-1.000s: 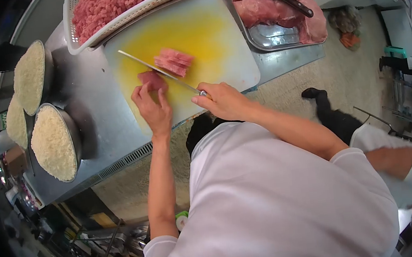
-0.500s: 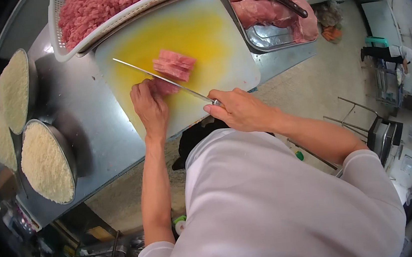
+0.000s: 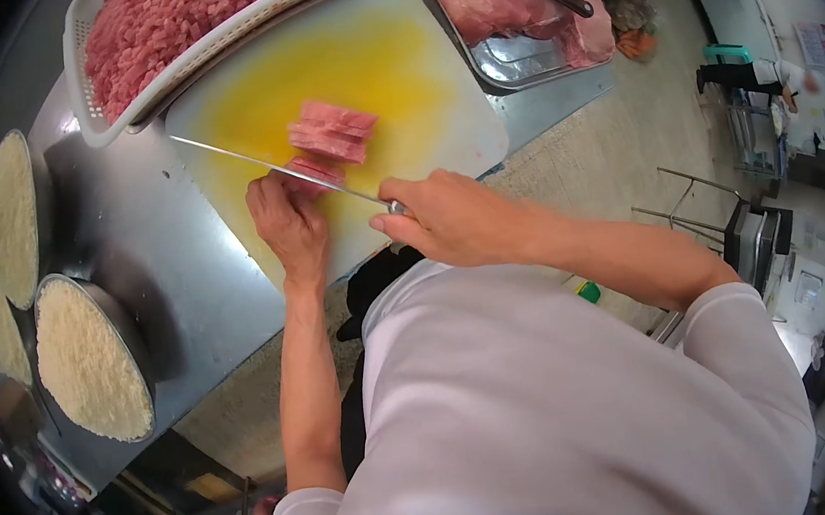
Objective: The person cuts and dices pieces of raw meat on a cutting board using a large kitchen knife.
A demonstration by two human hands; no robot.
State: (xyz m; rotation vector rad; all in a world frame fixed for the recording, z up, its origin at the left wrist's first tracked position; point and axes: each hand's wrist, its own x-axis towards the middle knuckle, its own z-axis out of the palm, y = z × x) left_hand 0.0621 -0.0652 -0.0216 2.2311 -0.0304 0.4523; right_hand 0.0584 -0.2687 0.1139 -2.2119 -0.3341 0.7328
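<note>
Right hand [image 3: 443, 216] grips knife [image 3: 356, 193]; left hand [image 3: 289, 228] curls tight on meat [image 3: 321, 171] on cutting board [image 3: 438, 119], beside sliced stack [image 3: 333, 132]. Versus earlier frame, meat now shows beyond the blade; stack stays separate.

Fairly bright indoor lt, glare on steel desk [image 3: 218, 268] nr board [image 3: 435, 134], shiny patch in tray [image 3: 512, 58], dark shadow beside bowl [image 3: 126, 328], strong fisheye distortion, black corners, bkgd soft, lower L dim + blurry
</note>
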